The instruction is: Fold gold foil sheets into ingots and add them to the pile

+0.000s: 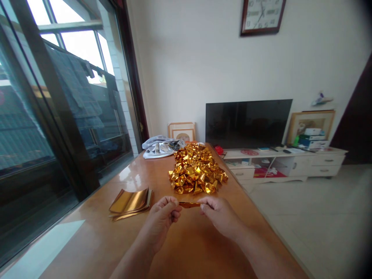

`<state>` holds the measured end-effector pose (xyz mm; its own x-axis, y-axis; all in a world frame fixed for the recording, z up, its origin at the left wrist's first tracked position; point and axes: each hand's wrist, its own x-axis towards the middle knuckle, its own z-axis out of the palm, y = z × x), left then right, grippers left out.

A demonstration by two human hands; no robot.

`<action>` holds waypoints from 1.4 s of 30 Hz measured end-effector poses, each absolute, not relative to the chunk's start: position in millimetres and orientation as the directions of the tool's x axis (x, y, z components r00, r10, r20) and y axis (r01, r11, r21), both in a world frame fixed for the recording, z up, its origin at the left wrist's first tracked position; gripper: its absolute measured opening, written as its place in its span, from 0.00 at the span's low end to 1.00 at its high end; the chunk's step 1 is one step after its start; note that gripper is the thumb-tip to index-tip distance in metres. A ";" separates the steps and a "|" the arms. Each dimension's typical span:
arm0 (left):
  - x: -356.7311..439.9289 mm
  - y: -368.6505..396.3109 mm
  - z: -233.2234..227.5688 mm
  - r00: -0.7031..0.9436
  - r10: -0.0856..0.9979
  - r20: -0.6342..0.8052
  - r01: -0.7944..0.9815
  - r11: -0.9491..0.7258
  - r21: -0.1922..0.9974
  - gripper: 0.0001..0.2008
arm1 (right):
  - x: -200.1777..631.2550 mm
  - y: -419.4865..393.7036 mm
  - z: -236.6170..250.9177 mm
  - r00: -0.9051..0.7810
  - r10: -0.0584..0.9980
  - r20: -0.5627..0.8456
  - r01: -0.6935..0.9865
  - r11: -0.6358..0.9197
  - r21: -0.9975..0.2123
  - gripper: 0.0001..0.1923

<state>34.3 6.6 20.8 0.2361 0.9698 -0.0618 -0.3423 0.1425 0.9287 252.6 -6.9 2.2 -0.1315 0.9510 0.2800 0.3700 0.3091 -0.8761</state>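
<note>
Above a wooden table [203, 248] | a narrow folded strip of gold foil [189, 204] is pinched at its ends by the left hand [161, 218] and right hand [220, 214] | folded gold pieces [197, 168] are heaped just beyond | flat gold sheets [130, 202] are stacked left

The wall clock [262, 15], cut off by the top edge of the view, shows dial numerals along its lower part, of which 7, 6 and 5 can be made out, with 10 and 2 higher at its sides. Print on the boxes [313, 137] on the white cabinet [319, 161] is too small to read.
</note>
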 end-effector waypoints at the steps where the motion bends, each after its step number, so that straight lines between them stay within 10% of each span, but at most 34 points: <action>1: 34.9 6.5 20.3 0.232 0.971 -0.057 -0.325 0.132 0.936 0.12 | 252.3 -6.1 1.6 -0.130 0.949 0.286 0.365 0.314 -0.877 0.12; 21: 53.1 3.7 3.6 0.045 0.916 0.398 0.220 -0.398 0.891 0.09 | 238.0 -7.5 -2.2 0.064 0.973 0.222 0.281 0.196 -0.939 0.10; 42: 58.7 4.8 -3.4 0.115 0.862 0.493 0.334 -0.501 0.798 0.05 | 239.4 -4.8 -2.6 0.132 0.956 0.263 0.378 0.197 -0.905 0.10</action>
<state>58.7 4.8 -3.4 0.1152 0.8624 0.4929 0.3343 -0.5009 0.7983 239.4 -4.8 -2.6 0.1317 0.9558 0.2627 0.3781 0.1965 -0.9046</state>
